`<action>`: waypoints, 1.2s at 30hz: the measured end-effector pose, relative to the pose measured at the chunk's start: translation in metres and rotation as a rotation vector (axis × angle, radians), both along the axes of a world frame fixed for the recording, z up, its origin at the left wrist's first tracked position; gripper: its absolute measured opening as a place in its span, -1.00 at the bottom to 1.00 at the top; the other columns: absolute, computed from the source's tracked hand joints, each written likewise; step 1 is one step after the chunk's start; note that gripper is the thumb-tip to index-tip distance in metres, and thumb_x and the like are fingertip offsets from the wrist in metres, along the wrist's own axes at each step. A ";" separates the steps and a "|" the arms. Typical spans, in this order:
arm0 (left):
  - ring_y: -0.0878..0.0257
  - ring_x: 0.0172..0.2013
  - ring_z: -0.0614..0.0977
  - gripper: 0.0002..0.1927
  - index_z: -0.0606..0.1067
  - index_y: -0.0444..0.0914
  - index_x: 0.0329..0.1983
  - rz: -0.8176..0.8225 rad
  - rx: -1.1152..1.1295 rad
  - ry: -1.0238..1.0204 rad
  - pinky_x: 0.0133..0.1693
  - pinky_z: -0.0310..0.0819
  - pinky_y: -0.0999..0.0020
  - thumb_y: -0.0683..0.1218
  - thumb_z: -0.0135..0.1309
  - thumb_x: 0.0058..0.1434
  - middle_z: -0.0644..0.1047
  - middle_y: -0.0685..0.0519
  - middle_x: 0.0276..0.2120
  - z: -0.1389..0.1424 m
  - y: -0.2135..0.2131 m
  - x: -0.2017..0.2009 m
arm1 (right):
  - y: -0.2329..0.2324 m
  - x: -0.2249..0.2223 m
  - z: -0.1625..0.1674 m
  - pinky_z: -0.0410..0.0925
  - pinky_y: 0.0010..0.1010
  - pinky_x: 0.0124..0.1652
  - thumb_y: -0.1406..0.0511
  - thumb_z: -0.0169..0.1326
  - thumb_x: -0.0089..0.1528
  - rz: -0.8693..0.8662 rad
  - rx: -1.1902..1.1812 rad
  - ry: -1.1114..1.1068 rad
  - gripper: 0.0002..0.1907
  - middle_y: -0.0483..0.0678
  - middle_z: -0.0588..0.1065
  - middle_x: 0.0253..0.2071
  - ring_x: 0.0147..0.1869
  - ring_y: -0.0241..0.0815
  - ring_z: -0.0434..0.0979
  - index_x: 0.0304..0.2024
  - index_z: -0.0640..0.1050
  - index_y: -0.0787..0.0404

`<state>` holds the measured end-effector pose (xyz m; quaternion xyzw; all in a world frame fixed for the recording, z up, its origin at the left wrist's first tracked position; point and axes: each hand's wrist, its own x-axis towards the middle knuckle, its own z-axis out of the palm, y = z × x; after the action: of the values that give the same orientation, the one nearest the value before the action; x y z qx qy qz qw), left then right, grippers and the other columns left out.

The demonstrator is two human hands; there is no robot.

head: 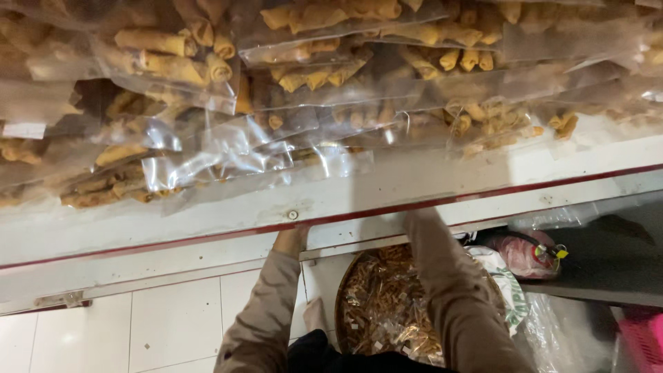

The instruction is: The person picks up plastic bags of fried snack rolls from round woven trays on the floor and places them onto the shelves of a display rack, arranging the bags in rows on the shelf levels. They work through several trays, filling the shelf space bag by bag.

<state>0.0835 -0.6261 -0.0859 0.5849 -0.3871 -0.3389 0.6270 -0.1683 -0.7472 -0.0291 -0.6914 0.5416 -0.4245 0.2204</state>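
L hand (290, 240) is only partly visible: its back shows just below the counter edge (345, 207), fingers tucked under the ledge, so can't tell how far it's closed or if it grips anything. R hand isn't visible at all; the R sleeve (442, 276) runs up and vanishes behind the same ledge, so its state can't be told either. Both arms reach under the counter, w/ the round woven basket (345, 297) of bagged fried snack sticks directly beneath them on the white tile floor (173, 324). A bare foot (315, 314) stands just beside the basket rim.

Risks, as I judge them:
- Hands work blind under the ledge, so knuckles could scrape on the underside or on the screw (293, 215) near the L hand.
- Clear bags of fried rolls (228, 148) pile on the counter top, some overhanging toward the edge; a bump from below could slide one off onto the arms or basket.
- Foot is close to the basket, so a trip or a tipped basket is possible if the person shifts.
- Red fire extinguisher (528, 252) and a plastic bag (507, 283) crowd the R side near the elbow; a snag is likely if the arm swings wide.
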 end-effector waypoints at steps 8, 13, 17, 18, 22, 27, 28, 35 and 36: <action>-0.06 0.19 0.43 -0.34 0.28 -0.31 0.39 0.029 -0.059 -0.082 0.23 0.21 -0.08 0.05 0.10 0.29 0.42 -0.18 0.21 0.030 -0.050 -0.011 | 0.036 0.047 -0.011 0.26 0.09 0.16 -0.01 0.25 0.13 -0.061 0.079 -0.056 -0.50 0.13 0.48 0.13 0.23 0.24 0.38 0.03 0.60 0.06; -0.07 0.21 0.42 -0.33 0.27 -0.31 0.40 0.045 -0.109 -0.094 0.25 0.17 -0.10 0.05 0.11 0.28 0.41 -0.18 0.22 0.040 -0.068 0.000 | 0.025 0.023 -0.007 0.26 0.09 0.17 0.01 0.24 0.14 -0.055 0.009 -0.054 -0.52 0.13 0.49 0.13 0.24 0.23 0.38 0.03 0.60 0.06; -0.08 0.23 0.40 -0.32 0.26 -0.31 0.41 0.051 -0.123 -0.123 0.27 0.15 -0.11 0.05 0.11 0.28 0.40 -0.19 0.24 0.040 -0.072 -0.004 | -0.002 0.000 0.003 0.26 0.09 0.17 0.02 0.23 0.15 -0.077 -0.085 -0.046 -0.53 0.12 0.49 0.13 0.24 0.23 0.38 0.04 0.60 0.05; -0.08 0.23 0.40 -0.31 0.26 -0.31 0.41 0.053 -0.123 -0.134 0.27 0.14 -0.12 0.05 0.11 0.28 0.40 -0.19 0.24 0.040 -0.075 -0.009 | -0.010 -0.005 0.008 0.26 0.09 0.17 0.02 0.23 0.15 -0.087 -0.117 -0.048 -0.54 0.12 0.49 0.13 0.24 0.23 0.38 0.04 0.60 0.05; -0.09 0.25 0.39 -0.30 0.25 -0.31 0.42 0.062 -0.152 -0.197 0.29 0.12 -0.13 0.05 0.12 0.28 0.38 -0.19 0.25 0.043 -0.087 -0.035 | -0.043 -0.026 0.036 0.26 0.08 0.18 0.03 0.22 0.17 -0.100 -0.245 -0.020 -0.55 0.12 0.49 0.13 0.25 0.22 0.38 0.04 0.60 0.05; -0.10 0.26 0.37 -0.29 0.24 -0.31 0.43 0.071 -0.192 -0.272 0.31 0.09 -0.15 0.05 0.12 0.28 0.37 -0.20 0.27 0.057 -0.102 -0.060 | -0.080 -0.054 0.071 0.26 0.08 0.18 0.05 0.20 0.18 -0.067 -0.363 0.058 -0.57 0.11 0.49 0.13 0.25 0.22 0.38 0.04 0.60 0.05; -0.10 0.27 0.37 -0.28 0.23 -0.31 0.43 0.072 -0.200 -0.288 0.31 0.08 -0.15 0.05 0.12 0.28 0.37 -0.20 0.27 0.060 -0.105 -0.067 | -0.084 -0.059 0.073 0.26 0.08 0.18 0.05 0.20 0.18 -0.066 -0.374 0.079 -0.57 0.11 0.49 0.13 0.25 0.22 0.38 0.04 0.60 0.05; -0.12 0.29 0.34 -0.26 0.22 -0.31 0.45 -0.011 -0.188 -0.492 0.34 0.04 -0.18 0.05 0.13 0.27 0.35 -0.20 0.30 0.077 -0.129 -0.137 | -0.073 -0.089 0.052 0.26 0.07 0.19 0.07 0.18 0.20 -0.106 -0.394 0.245 -0.59 0.11 0.50 0.14 0.26 0.21 0.38 0.05 0.60 0.05; -0.12 0.30 0.34 -0.26 0.21 -0.31 0.45 -0.031 -0.170 -0.529 0.34 0.03 -0.18 0.05 0.13 0.27 0.34 -0.20 0.30 0.080 -0.133 -0.146 | -0.067 -0.094 0.046 0.26 0.07 0.19 0.07 0.18 0.20 -0.108 -0.353 0.323 -0.59 0.11 0.50 0.14 0.26 0.21 0.38 0.05 0.60 0.05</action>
<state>-0.0624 -0.7591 -0.0063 0.5924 -0.5733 -0.1504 0.5457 -0.2625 -0.8137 0.0165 -0.7481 0.5235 -0.4075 -0.0162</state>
